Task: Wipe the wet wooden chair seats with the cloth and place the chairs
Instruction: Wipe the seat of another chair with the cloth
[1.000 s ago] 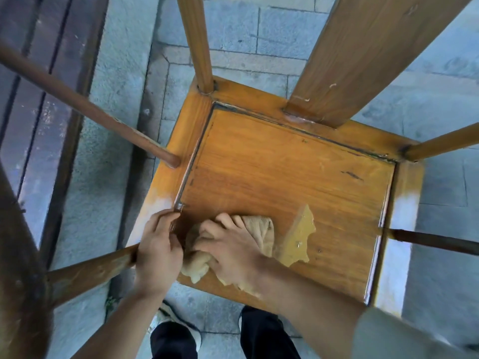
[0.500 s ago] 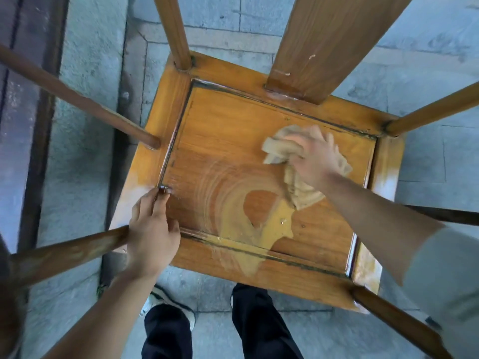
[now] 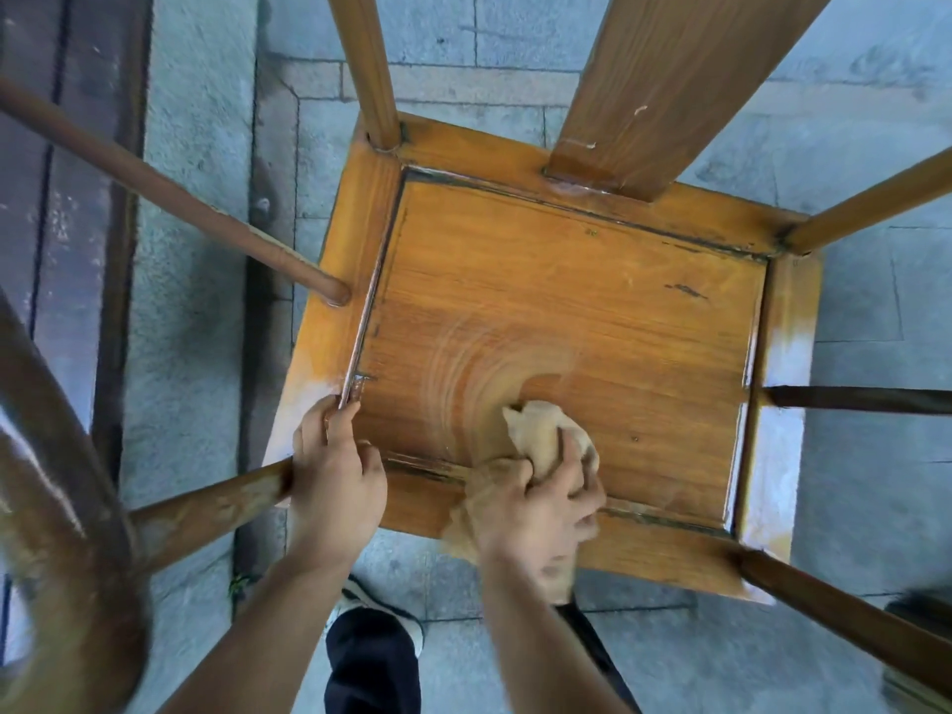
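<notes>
head view: one wooden chair seat (image 3: 566,311); right hand (image 3: 541,499) grips one cloth (image 3: 536,430) at 6 o'clock, left hand (image 3: 335,471) curls round its 7 o'clock corner.

Even daylight, wide-angle warp, blurry lower edges.

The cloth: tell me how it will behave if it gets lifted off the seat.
The cloth is bunched into folds under the right hand, so it would probably hang limp rather than hold a shape. It looks thin, so likely light, though possibly damp and heavier after wiping the seat, where curved streaks show. It seems unlikely to slip from a grip.
</notes>
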Motion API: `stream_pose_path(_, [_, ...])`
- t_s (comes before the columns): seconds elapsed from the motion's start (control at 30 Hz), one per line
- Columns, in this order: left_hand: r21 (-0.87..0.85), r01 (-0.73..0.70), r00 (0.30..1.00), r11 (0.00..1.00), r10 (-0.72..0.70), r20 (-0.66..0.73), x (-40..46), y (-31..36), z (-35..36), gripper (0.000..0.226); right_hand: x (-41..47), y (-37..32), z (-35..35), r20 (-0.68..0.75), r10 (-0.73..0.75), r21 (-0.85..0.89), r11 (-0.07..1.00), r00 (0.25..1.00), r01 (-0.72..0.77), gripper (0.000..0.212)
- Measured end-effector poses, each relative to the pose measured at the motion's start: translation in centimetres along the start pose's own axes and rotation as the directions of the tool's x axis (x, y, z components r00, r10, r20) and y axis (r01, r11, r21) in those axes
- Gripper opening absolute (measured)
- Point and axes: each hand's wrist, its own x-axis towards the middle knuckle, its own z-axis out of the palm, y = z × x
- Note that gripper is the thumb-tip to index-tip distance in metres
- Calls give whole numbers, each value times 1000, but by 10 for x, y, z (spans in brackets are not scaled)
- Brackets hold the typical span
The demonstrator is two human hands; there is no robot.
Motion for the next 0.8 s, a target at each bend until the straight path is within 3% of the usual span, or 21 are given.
stream_pose_path(0.07, [-48,32,999,998,-32,-9,-2,-1,-2,39,-19,-35,18,5,246,183,953,969,-243,64])
stream_pose_path(0.17, [-110,46,999,993,-48,-17,0,-2,-5,37,-24,-70,38,113,343,343,867,933,-361,68])
stream_pose_path(0.27, [-106,29,1000,994,-30,-5,1,-2,-8,40,-18,-97,36,184,499,293,795,847,-532,78])
stream_pose_path(0.33, [-80,-4,1000,997,5,17,3,0,-9,44,-14,-91,19,271,473,209,821,838,-531,80])
stream_pose_path(0.4, [-49,-29,998,998,31,51,6,1,-7,49,-11,-69,3,335,338,101,915,879,-390,79])
stream_pose_path(0.43, [-32,-26,998,999,28,63,8,1,-6,50,-11,-54,-5,317,199,32,975,927,-220,79])
stream_pose_path(0.47, [-14,-20,997,1000,21,71,9,2,-5,52,-11,-39,-12,271,-25,-39,999,962,37,80])
stream_pose_path(0.5, [1,-19,997,1000,19,72,10,1,-5,52,-9,-26,-17,237,-332,-95,927,913,362,80])
stream_pose_path(0.53, [8,-22,997,1000,21,73,10,0,-4,52,-3,-15,-18,268,-617,-162,729,740,665,78])
stream_pose_path(0.57, [6,-25,997,1000,25,73,9,-1,-3,50,6,-8,-15,356,-794,-217,442,493,870,73])
stream_pose_path(0.6, [0,-26,997,1000,26,72,8,-3,-2,47,17,-5,-11,470,-847,-228,156,249,961,69])
stream_pose_path(0.63, [-7,-28,997,1000,28,73,7,-6,-1,43,29,-6,-6,574,-816,-213,-70,66,975,67])
stream_pose_path(0.7, [-14,-33,998,999,34,61,6,-12,3,39,55,-12,2,694,-706,-172,-350,-139,921,63])
stream_pose_path(0.8, [-22,-19,999,1000,20,47,4,-15,10,39,78,-26,17,681,-676,-132,-492,-282,861,56])
